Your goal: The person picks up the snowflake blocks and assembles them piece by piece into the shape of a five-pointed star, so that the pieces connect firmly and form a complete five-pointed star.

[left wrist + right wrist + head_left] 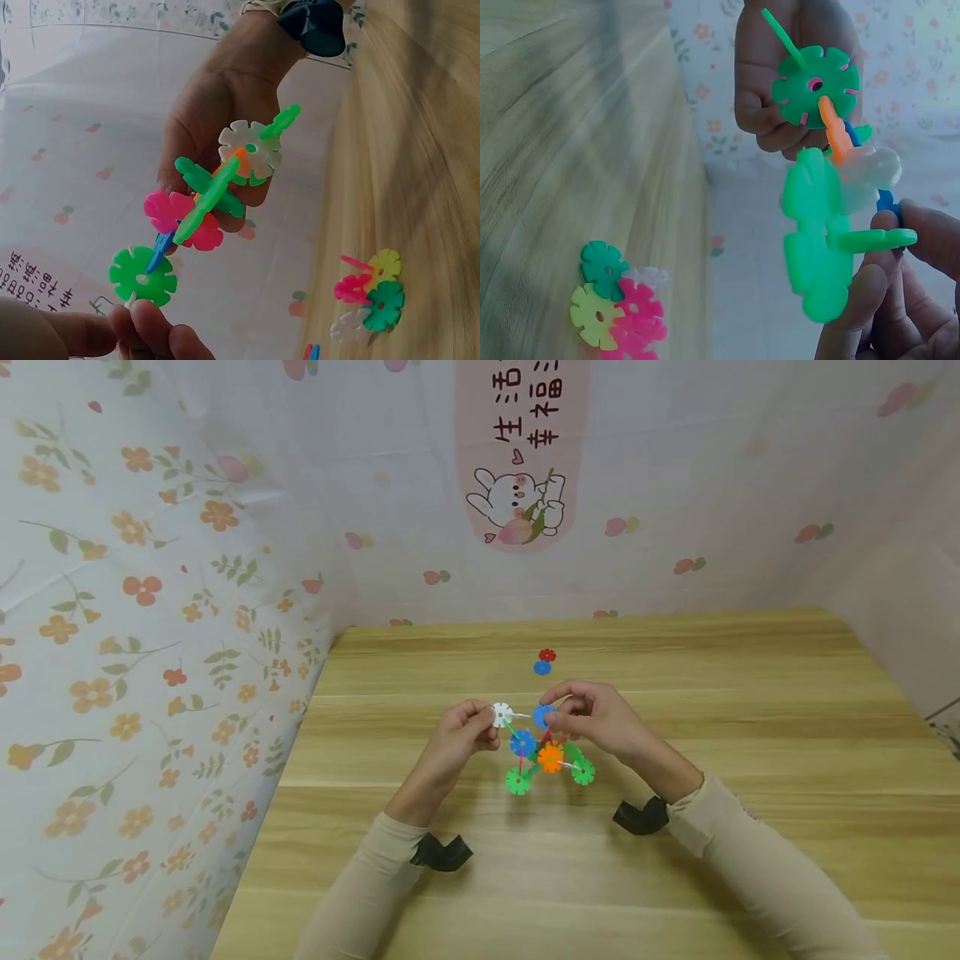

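An assembly of slotted plastic flower discs is held up between both hands. In the head view, my left hand pinches a white disc at its upper left. My right hand pinches a blue disc at the upper right. Below them show another blue disc, an orange disc and green discs. The right wrist view shows green discs close to the camera, with a cloudy white disc behind. A pink disc sits mid-assembly in the left wrist view.
A red disc and a blue disc lie on the wooden table beyond the hands. Both wrist views show a cluster of yellow, pink and green discs on the tabletop. Patterned cloth hangs at the left and back.
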`<state>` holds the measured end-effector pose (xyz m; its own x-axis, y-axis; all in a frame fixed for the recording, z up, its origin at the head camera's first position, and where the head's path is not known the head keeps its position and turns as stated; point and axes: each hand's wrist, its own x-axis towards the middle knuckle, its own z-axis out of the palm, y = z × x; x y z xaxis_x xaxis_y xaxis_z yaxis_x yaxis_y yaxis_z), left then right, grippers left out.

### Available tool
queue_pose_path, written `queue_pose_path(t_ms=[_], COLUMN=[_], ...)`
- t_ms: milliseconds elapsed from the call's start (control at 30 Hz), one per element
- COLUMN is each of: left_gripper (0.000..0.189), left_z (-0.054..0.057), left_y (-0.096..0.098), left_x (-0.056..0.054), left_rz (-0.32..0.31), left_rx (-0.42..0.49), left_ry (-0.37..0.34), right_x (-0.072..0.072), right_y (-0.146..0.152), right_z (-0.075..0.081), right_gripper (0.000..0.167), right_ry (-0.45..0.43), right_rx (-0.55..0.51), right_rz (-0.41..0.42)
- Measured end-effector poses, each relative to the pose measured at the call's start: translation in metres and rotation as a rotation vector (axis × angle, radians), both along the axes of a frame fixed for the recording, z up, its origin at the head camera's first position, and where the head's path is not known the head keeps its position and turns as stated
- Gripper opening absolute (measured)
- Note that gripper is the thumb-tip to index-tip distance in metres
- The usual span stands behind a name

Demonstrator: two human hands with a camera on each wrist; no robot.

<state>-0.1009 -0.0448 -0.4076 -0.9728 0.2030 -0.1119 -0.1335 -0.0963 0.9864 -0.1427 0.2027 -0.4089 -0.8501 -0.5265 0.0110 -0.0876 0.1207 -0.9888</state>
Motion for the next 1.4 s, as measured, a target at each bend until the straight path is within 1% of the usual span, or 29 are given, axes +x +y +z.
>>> queue_pose_path(t_ms=[267, 433, 567, 767, 867, 967, 1067, 1167, 1233, 1300, 1400], left_gripper=[0.014, 0.013, 0.012, 0.012, 0.013, 0.013, 0.015, 0.017, 0.019, 0.02, 0.025], left_z=[0.001, 0.0, -0.001, -0.002, -0.001, 0.001, 0.005, 0.007, 0.006, 0.003, -0.001], left_y=[0.0, 0.0, 0.001, 0.0, -0.002, -0.003, -0.001, 0.001, 0.003, 0.004, 0.005], left_x=[0.001, 0.001, 0.001, 0.001, 0.002, 0.004, 0.004, 0.003, 0.003, 0.004, 0.005], left_rz=[0.003, -0.001, 0.002, -0.037, -0.061, -0.067, -0.06, -0.04, -0.037, -0.046, -0.079], left_rx=[-0.006, -0.024, -0.059, -0.114, -0.14, -0.183, -0.207, -0.206, -0.187, -0.175, -0.147], left_ry=[0.003, 0.002, 0.007, 0.055, 0.082, 0.133, 0.164, 0.157, 0.131, 0.117, 0.112], right_x=[0.002, 0.004, 0.006, 0.007, 0.008, 0.008, 0.008, 0.008, 0.008, 0.008, 0.007], right_y=[-0.006, -0.01, -0.013, -0.014, -0.015, -0.016, -0.016, -0.017, -0.019, -0.022, -0.026], right_z=[-0.003, -0.003, -0.003, -0.003, -0.003, -0.004, -0.005, -0.005, -0.005, -0.004, -0.003], right_gripper=[0.028, 0.025, 0.022, 0.018, 0.016, 0.015, 0.015, 0.017, 0.019, 0.02, 0.02], right_ry=[-0.011, 0.023, 0.051, 0.088, 0.102, 0.113, 0.109, 0.093, 0.08, 0.078, 0.088], right_rx=[-0.042, -0.044, -0.055, -0.054, -0.028, -0.001, -0.012, -0.05, -0.075, -0.088, -0.101], right_rz=[-0.018, -0.032, -0.048, -0.082, -0.071, -0.055, -0.069, -0.089, -0.089, -0.081, -0.073])
